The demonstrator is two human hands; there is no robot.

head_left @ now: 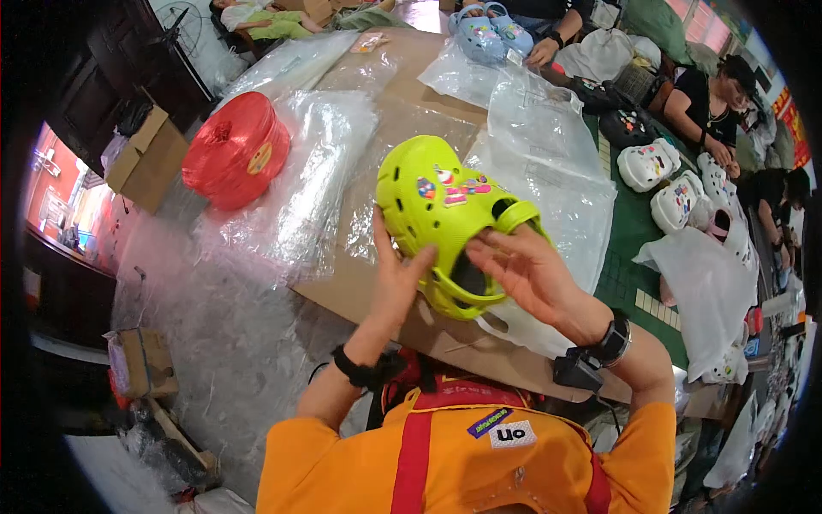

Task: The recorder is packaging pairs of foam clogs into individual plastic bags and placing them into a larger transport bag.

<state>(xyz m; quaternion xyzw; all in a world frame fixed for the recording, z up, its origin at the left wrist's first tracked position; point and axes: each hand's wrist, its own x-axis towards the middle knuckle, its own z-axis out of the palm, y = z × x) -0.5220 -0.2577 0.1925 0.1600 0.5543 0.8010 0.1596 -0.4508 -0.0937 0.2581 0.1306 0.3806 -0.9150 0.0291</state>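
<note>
Lime-green clogs (445,214), what looks like a pair pressed together, are up in front of me over the table. Small colourful charms (454,188) decorate the top of the upper one, and vent holes run along its side. My left hand (398,278) grips the clogs from the left, with its fingers partly hidden beneath. At the heel opening, my right hand (531,274) has its bent fingers on the rim, close to the heel straps. Clear plastic bags (548,197) lie flat on the table behind and to the right of the clogs.
A red roll of plastic twine (235,150) sits on stacked clear bags (312,171) at the left. Blue clogs (492,36) stand at the far edge near a co-worker's hand (543,53). White clogs (648,164) line the green surface (629,265) at right, where another person (715,107) works.
</note>
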